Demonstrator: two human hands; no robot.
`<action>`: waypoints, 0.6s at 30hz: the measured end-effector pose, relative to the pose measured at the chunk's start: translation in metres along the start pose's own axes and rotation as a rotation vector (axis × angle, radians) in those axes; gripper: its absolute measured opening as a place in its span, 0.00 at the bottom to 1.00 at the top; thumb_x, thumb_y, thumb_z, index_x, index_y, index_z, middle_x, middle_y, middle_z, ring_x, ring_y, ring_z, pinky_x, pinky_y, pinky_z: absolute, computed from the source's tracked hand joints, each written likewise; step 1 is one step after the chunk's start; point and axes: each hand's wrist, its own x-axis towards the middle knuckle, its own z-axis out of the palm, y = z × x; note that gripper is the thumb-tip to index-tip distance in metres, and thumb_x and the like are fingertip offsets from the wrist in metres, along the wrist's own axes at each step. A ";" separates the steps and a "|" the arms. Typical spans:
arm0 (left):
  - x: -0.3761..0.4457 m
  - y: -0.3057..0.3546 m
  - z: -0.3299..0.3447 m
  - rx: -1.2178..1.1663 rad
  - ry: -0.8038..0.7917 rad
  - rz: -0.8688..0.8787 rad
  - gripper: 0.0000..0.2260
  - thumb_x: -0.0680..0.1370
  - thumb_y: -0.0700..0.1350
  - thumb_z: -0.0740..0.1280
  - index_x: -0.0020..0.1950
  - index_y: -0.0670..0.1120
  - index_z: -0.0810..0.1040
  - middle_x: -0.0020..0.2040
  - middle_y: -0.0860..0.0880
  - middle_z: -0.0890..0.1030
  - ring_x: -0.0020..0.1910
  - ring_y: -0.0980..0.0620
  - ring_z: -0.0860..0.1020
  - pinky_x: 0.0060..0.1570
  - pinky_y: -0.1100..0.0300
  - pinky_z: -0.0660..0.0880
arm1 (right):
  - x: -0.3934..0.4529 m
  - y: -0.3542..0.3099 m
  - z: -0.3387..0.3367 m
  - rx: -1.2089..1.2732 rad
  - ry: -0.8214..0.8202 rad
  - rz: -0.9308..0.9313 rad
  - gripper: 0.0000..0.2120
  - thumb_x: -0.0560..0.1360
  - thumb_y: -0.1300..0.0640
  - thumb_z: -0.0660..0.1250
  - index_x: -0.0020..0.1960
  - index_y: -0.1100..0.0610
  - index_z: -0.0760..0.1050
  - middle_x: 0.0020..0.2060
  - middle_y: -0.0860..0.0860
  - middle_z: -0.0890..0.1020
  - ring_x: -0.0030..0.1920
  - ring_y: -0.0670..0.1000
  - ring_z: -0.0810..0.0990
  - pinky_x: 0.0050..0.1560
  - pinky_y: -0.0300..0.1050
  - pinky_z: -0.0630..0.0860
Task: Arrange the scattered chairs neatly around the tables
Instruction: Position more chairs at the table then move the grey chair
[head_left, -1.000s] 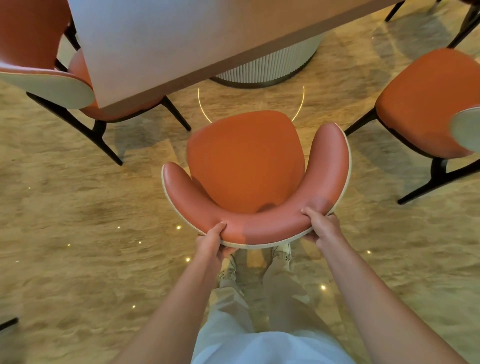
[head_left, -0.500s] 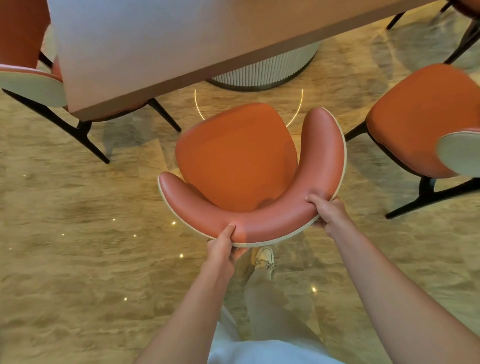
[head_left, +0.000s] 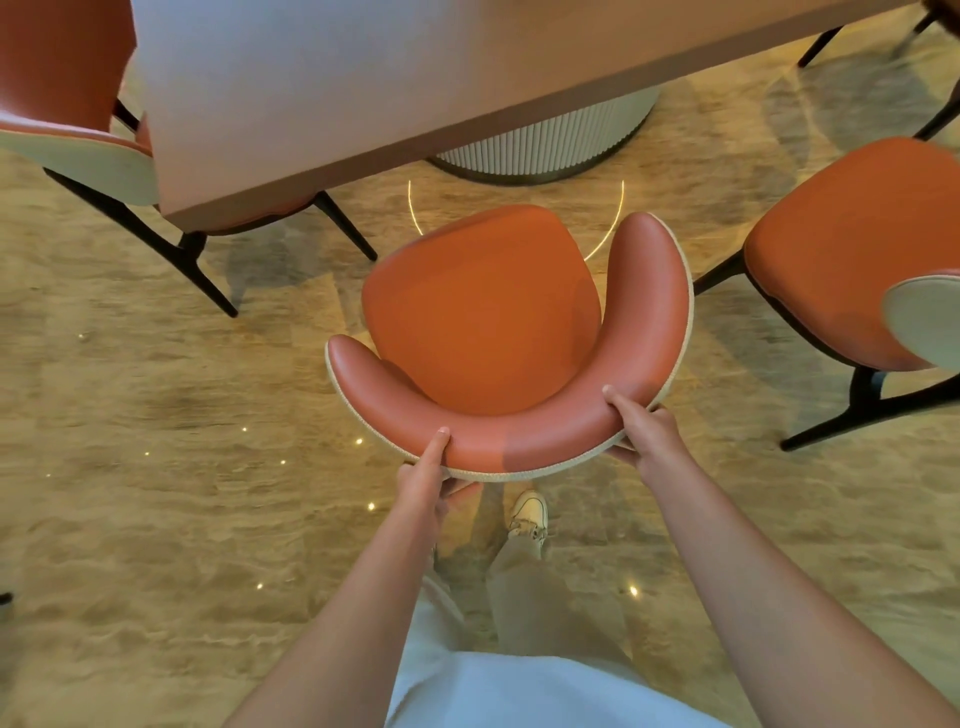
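Both hands, left hand (head_left: 423, 475) & right hand (head_left: 641, 431), grip chair (head_left: 483, 312) backrest (seat faces 12 o'clock). Push straight under bench (head_left: 363, 78), w/ even pressure.

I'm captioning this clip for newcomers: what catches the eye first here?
The orange chair at centre, gripped at its curved backrest by the left hand and right hand, facing the table above. Matching chairs flank it: one tucked under the table's left corner, another at right.
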 end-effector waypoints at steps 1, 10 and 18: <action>0.000 0.001 -0.002 -0.001 0.011 0.017 0.21 0.78 0.47 0.73 0.63 0.39 0.67 0.53 0.42 0.80 0.53 0.40 0.84 0.53 0.41 0.82 | -0.002 0.003 0.001 0.000 -0.013 0.010 0.27 0.73 0.49 0.76 0.64 0.57 0.69 0.61 0.53 0.79 0.58 0.54 0.80 0.47 0.53 0.82; 0.015 0.000 -0.007 -0.050 0.014 0.026 0.23 0.76 0.48 0.76 0.62 0.42 0.68 0.54 0.42 0.82 0.53 0.41 0.84 0.54 0.39 0.81 | -0.006 0.002 0.011 0.058 -0.057 0.123 0.34 0.70 0.35 0.74 0.66 0.55 0.71 0.57 0.53 0.80 0.51 0.55 0.82 0.48 0.58 0.84; 0.033 0.014 -0.006 0.096 0.061 -0.034 0.17 0.76 0.44 0.74 0.58 0.36 0.74 0.47 0.41 0.82 0.42 0.44 0.83 0.38 0.49 0.84 | 0.004 -0.027 0.008 -0.025 0.133 0.043 0.31 0.72 0.47 0.75 0.68 0.58 0.69 0.60 0.54 0.79 0.54 0.56 0.79 0.47 0.54 0.79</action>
